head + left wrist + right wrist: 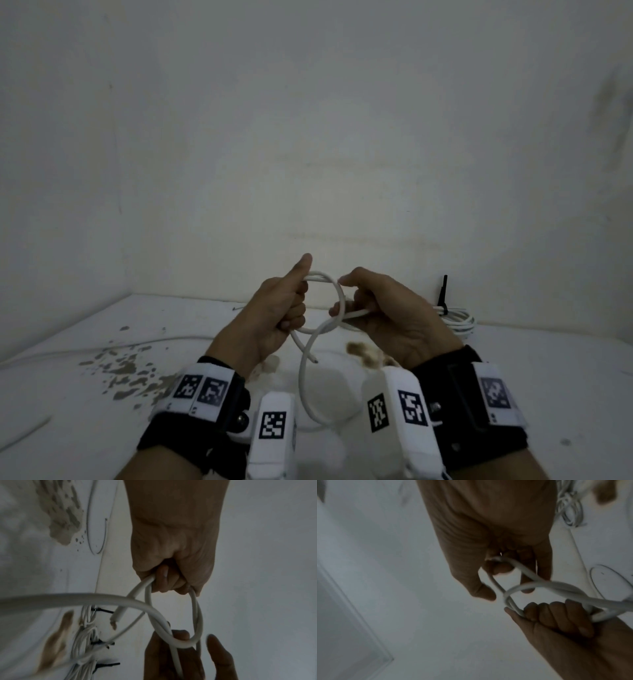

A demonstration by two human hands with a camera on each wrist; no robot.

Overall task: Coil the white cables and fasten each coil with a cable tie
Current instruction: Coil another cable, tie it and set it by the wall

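Observation:
A white cable (329, 284) is held up in front of me as a small loop between both hands. My left hand (284, 301) grips the loop's left side in a fist, thumb up; the left wrist view shows the cable (195, 609) running out from under the curled fingers (164, 580). My right hand (373, 305) holds the loop's right side, fingers curled round the strand (503, 562). The cable's bare-tipped end (313, 359) hangs below the left hand, and a long slack loop (303, 387) droops towards my wrists.
Several coiled white cables (457, 322) lie on the white table (513, 370) at the back right, bound with black cable ties (443, 291). Another loose white cable (102, 346) trails across the left. Grey flaked patches (126, 370) and a brown stain (363, 353) mark the tabletop. White walls close behind.

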